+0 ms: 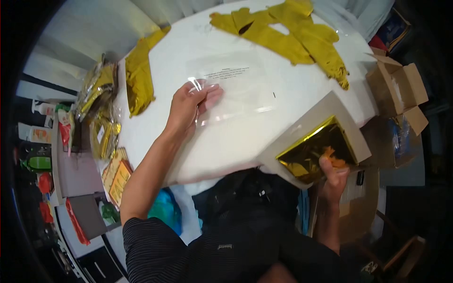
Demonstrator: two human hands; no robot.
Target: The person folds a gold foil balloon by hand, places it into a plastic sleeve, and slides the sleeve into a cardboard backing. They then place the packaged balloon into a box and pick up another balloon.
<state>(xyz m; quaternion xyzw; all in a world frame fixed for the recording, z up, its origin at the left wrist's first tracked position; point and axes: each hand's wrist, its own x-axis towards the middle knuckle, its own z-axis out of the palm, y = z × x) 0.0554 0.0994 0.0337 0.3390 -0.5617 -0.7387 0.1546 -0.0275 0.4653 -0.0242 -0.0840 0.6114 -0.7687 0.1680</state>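
Between my left grip (186, 106) and my right grip (334, 175) the white counter (226, 141) lies bare, so I can cross there freely. The clear plastic bag (236, 87) under my left grip lies flat and blocks nothing. Farther out, yellow gloves (292, 37) sprawl across the far edge, and a gold foil strip (138, 78) lines the left rim. Packed foil bags (96, 104) crowd the left side beyond it. On the right, the cardboard sheet (325, 111) with gold foil (314, 153) fills the corner, and open cardboard boxes (396, 89) wall that side.
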